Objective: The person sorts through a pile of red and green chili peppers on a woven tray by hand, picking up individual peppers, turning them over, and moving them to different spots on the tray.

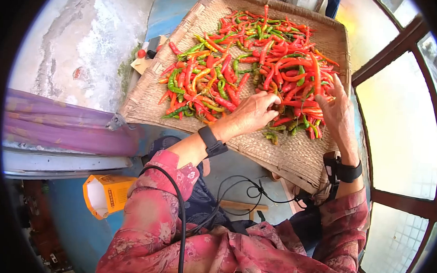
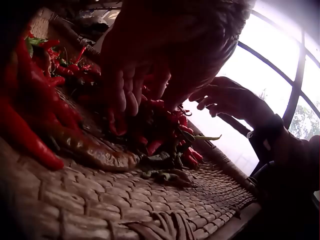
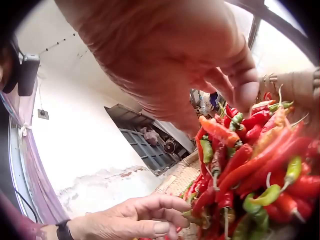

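Fingers of the left hand (image 1: 252, 111) are loosely bent, with the thumb standing apart in the right wrist view; whether their tips touch a pepper cannot be told. The heap of red and green peppers (image 1: 279, 66) lies round these fingers from 9 through 12 to 3 o'clock, head view. The right hand (image 1: 340, 115) has its thumb spread away from its fingers at the heap's right edge; peppers lie just beside them, from 8 to 11 o'clock. The left hand points to 2 o'clock, its back uppermost, the forearm entering from 7. The right hand points to 11 o'clock, its forearm entering from 5. Each wrist bears a black band. Beneath the heap is a woven tray (image 1: 257, 144), bare along its near edge. Further out: a framed window (image 1: 399, 127) at 3 o'clock, an orange box (image 1: 116, 194) at 8, and a purple curtain (image 1: 68, 122) at 9.
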`<state>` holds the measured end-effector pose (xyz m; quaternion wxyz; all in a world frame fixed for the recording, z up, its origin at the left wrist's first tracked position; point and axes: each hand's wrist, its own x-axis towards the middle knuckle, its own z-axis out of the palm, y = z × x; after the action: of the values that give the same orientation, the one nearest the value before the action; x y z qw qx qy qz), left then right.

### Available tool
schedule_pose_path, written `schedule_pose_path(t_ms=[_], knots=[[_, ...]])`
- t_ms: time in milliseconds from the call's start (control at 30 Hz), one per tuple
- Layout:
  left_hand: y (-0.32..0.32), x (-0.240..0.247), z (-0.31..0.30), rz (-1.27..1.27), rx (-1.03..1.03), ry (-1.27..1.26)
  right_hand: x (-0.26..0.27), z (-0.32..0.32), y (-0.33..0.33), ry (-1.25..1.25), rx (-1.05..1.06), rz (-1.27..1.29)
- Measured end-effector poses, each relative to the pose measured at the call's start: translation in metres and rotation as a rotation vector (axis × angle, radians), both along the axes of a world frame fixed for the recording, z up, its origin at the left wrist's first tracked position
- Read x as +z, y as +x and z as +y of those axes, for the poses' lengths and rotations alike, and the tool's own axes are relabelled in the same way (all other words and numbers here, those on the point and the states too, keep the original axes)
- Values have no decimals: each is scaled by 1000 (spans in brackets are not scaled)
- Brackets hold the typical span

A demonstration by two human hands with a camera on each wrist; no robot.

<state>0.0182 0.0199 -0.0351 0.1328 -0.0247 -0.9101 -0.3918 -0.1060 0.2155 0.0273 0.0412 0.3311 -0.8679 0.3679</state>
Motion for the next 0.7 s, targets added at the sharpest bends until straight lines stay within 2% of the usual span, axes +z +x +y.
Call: schedule_pose_path(t_ms=[33, 67, 133, 167, 233, 367, 433, 500, 567, 633, 667, 700], knots=[[0, 0, 1, -1, -40, -77, -2, 6, -1, 12, 61, 144], [-1, 1, 4, 7, -44, -72, -4, 12, 1, 110, 33, 132], [1, 4, 10, -111, -201, -8, -12, 20, 6, 271, -9, 94], [1, 3, 16, -104, -198, -95, -17, 22, 6, 320, 12, 96], [1, -1, 23, 171, -154, -247, -21, 20, 8, 288, -4, -44], [-9, 7, 12, 203, -40, -261, -39, 11, 10, 220, 83, 4], [-20, 15, -17, 282, -35, -547, -28, 8, 14, 166, 87, -82], [-16, 31, -65, 287, 188, -619, -28, 12, 12, 145, 118, -9], [3, 39, -112, 235, 576, -679, -22, 15, 13, 157, 113, -34], [27, 19, -164, -55, 816, -953, -11, 9, 17, 111, 79, -6], [31, 15, -173, -57, 811, -958, -7, 6, 21, 75, 43, 25], [36, 15, -177, -264, 910, -781, -6, 5, 23, 75, 41, 18]])
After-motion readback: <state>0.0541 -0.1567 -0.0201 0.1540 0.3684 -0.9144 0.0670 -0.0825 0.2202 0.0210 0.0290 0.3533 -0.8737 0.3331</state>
